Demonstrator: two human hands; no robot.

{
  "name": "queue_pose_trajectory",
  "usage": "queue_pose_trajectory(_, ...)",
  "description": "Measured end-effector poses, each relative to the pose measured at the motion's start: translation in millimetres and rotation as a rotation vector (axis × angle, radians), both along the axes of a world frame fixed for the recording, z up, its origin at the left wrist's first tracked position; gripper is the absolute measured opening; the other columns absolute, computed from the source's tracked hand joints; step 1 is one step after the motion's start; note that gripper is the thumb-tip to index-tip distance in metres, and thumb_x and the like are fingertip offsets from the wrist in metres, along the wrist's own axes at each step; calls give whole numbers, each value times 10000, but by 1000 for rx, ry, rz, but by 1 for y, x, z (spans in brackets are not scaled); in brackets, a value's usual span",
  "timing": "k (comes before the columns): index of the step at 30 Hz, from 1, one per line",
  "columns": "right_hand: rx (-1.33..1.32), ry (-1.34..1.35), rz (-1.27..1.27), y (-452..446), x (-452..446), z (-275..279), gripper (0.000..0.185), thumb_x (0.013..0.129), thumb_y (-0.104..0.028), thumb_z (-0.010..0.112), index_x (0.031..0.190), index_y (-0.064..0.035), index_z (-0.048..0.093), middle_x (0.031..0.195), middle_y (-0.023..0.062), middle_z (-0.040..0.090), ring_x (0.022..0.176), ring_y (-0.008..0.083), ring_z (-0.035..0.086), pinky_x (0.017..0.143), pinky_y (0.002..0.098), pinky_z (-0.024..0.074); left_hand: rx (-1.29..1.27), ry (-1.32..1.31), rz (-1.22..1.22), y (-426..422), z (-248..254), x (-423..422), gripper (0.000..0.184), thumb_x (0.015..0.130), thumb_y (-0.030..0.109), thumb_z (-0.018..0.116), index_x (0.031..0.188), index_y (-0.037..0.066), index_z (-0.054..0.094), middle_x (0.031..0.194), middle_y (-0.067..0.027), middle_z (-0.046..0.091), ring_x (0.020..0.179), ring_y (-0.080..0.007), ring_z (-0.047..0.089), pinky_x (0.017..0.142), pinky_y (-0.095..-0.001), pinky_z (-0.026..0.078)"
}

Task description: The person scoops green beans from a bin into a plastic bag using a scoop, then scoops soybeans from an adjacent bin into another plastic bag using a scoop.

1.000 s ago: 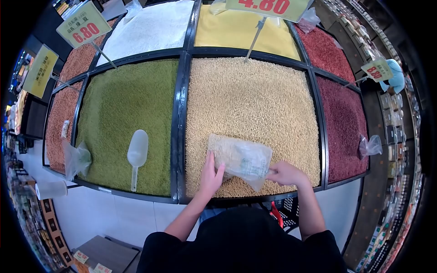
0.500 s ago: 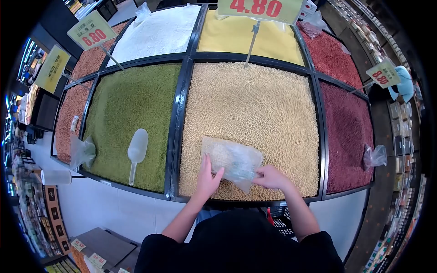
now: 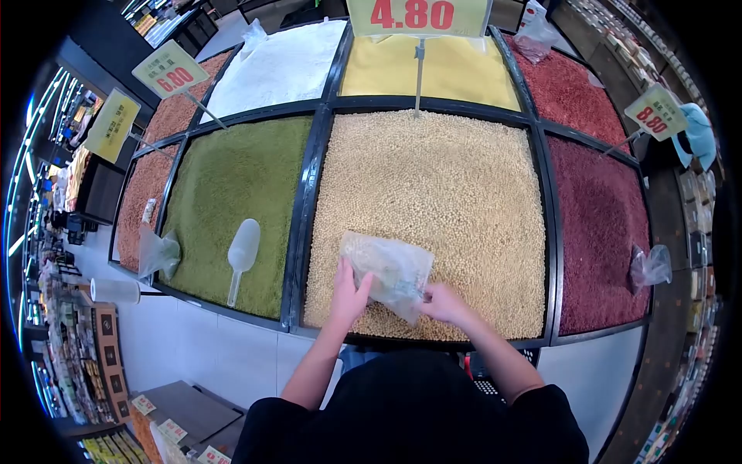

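A clear plastic bag (image 3: pixel 393 267) with faint green print lies tilted over the pale beans (image 3: pixel 433 193) near the front of their bin. My left hand (image 3: pixel 350 292) holds the bag's left side, its thumb on the near edge and the fingers partly under the plastic. At the bag's lower right corner, my right hand (image 3: pixel 444 303) is closed in a pinch on it. What the right fingers grip beneath the plastic is partly hidden. Whether beans are inside the bag is hard to tell.
Left of the beans, a white scoop (image 3: pixel 243 251) lies on green beans (image 3: pixel 232 178). Dark red beans (image 3: pixel 599 232) fill the right bin. Black dividers (image 3: pixel 307 209) separate the bins. Price signs (image 3: pixel 421 15) stand on thin poles. A person in light blue (image 3: pixel 697 135) is at the far right.
The bag and both hands have shifted slightly left, with the right hand still at the bag's corner. The view has turned a little, so the bins appear lower and the left side shows more.
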State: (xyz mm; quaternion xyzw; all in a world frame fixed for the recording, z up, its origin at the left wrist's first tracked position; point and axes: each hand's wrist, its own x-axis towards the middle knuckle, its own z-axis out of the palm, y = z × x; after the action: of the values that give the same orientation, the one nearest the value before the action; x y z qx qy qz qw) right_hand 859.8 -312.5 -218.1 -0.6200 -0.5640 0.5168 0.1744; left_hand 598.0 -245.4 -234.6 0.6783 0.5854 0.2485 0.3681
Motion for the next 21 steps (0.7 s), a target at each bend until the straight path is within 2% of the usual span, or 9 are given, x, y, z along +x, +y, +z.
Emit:
queue_pose_trajectory(3,-60,-11,-34,5,-2,10,326,829,-262,776,1027,-11,716,790,99,718,684,171,657,661,341,538,53,20,19,10,6,-1,813,960,343,638,1518,-121,270,1584,-366,245,1489,-475,253,1232,-461,221)
queue_pose_trajectory(5,-91,-95,35,4,-1,9,370,828,-307,758,1050,-17,697,825,124,715,744,229,687,708,377,551,97,57,13,14,17,0,801,962,342,633,1514,-120,279,1580,-366,254,1483,-480,259,1230,-473,224)
queue_pose_trajectory(9,-70,-116,-8,-2,-7,-4,374,846,-312,738,1080,-23,695,851,142,724,751,258,698,712,395,556,178,90,-63,26,16,-3,784,966,348,621,1499,-130,303,1576,-362,268,1477,-491,259,1229,-501,212)
queue_pose_trajectory(11,-25,-215,41,-2,-10,2,376,871,-315,703,1113,-28,691,876,158,731,759,294,708,721,417,562,205,133,-103,28,17,-3,786,967,359,616,1497,-133,307,1576,-360,270,1479,-494,252,1229,-511,204)
queue_pose_trajectory(15,-59,-194,5,-3,-14,9,391,888,-333,680,1146,-39,688,896,172,734,772,315,714,738,428,568,204,144,-122,23,12,2,803,968,399,603,1496,-133,316,1574,-362,274,1483,-505,230,1226,-533,192)
queue_pose_trajectory(21,-29,-214,-19,-8,-22,2,453,897,-435,677,1178,-80,694,954,204,739,842,370,721,786,442,573,228,154,-173,22,14,-1,813,965,418,602,1492,-137,326,1574,-368,268,1488,-512,210,1225,-539,188)
